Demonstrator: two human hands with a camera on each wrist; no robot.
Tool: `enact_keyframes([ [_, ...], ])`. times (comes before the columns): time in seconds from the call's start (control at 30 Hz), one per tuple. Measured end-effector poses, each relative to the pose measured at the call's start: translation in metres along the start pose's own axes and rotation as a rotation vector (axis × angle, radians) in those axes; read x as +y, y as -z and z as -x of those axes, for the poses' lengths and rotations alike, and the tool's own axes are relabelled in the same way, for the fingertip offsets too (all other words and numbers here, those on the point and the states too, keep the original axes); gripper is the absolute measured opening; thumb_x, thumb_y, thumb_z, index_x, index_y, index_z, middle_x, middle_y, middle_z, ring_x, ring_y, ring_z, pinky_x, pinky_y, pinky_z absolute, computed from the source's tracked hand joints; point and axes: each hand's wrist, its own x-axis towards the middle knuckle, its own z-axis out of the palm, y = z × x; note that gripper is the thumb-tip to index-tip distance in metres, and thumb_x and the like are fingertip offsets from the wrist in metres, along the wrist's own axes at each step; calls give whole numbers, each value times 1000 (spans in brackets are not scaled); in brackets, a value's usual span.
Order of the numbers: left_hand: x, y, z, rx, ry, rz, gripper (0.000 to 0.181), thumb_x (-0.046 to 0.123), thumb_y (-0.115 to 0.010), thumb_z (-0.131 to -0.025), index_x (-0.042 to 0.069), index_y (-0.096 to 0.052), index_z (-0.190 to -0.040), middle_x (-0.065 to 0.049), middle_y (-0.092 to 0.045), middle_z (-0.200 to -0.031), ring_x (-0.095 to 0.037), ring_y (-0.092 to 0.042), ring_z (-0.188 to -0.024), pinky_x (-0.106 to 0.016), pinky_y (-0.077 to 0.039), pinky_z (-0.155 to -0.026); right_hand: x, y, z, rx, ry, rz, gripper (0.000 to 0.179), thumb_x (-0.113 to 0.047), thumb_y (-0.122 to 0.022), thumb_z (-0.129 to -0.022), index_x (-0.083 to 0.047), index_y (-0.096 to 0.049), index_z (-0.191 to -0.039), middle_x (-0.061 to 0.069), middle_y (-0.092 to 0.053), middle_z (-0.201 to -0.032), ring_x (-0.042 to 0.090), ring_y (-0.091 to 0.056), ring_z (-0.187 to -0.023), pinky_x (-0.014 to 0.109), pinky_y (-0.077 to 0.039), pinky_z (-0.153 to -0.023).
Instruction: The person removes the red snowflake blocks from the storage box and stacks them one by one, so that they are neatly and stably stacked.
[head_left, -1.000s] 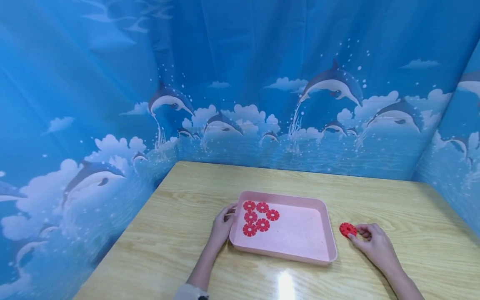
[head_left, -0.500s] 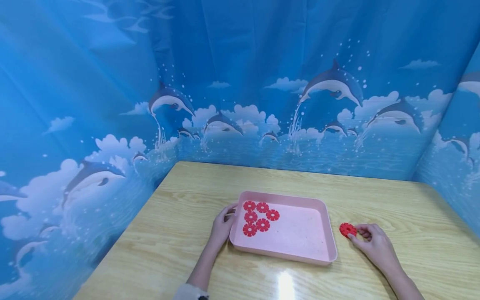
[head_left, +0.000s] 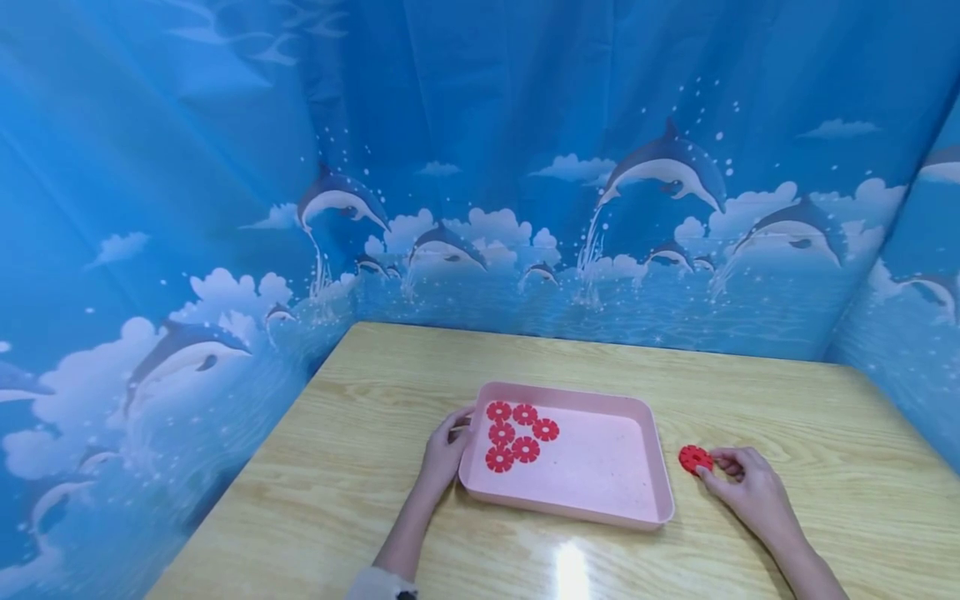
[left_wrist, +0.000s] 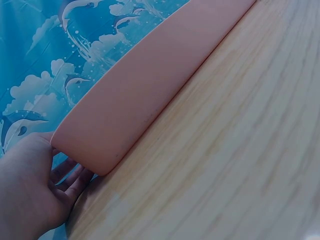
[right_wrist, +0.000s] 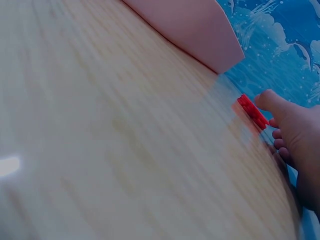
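1. The right hand (head_left: 757, 496) pinches a red notched disc (head_left: 687, 464) at its edge, between the thumb and the fingers, to the right of the pink tray (head_left: 600, 458) and apart from it.
2. In the right wrist view this disc shows edge-on, low at the table (head_left: 322, 475); whether it touches the surface I cannot tell.
3. The left hand (head_left: 442, 454) holds the tray by its left wall, one digit at the rim and the other fingers curled lower down.
4. Six more red discs (head_left: 493, 438) lie flat in the left part of the tray, clustered closely.
5. The tray rests on the wood-grained table, before a blue backdrop (head_left: 480, 108) printed with dolphins and clouds.
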Motion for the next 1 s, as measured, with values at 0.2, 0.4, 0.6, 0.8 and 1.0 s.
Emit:
enact_keyframes([
  [0.2,-18,-1,-6,6,14,-18,34,12,-55,-92,3,-55,-124,-18,-56,-112,-33,-54,-101,-40,-48,-85,-3,5,0,22,-7,-51,28,-9,-77,-72,3,-64,-93,8,-56,-83,0,-47,-68,8,-39,-57],
  [0.4,-19,-2,-6,9,28,-21,34,14,-55,-91,6,-56,-124,-16,-56,-112,-31,-55,-101,-38,-49,-85,-17,18,-3,66,-16,-95,24,-10,-73,-77,3,-64,-95,8,-55,-84,-6,-46,-71,6,-40,-61],
  [0.6,-19,-2,-6,15,50,-18,34,14,-55,-91,8,-55,-125,-15,-55,-114,-30,-54,-102,-38,-48,-85,-45,30,-12,51,59,-129,24,-7,-71,-78,2,-63,-98,8,-56,-85,-4,-46,-75,8,-39,-64],
  [0.8,-17,0,-6,17,47,-19,35,15,-55,-92,7,-54,-126,-16,-55,-114,-31,-54,-103,-38,-48,-87,-79,32,-24,-57,92,-112,26,-13,-70,-81,0,-62,-102,5,-54,-89,10,-48,-78,15,-43,-62],
  [1.0,-16,-1,-4,18,32,-18,34,13,-55,-91,6,-55,-125,-17,-55,-114,-32,-54,-102,-38,-48,-86,-105,17,-32,-138,145,-96,27,-19,-68,-83,1,-63,-101,3,-56,-89,19,-51,-79,28,-49,-62],
])
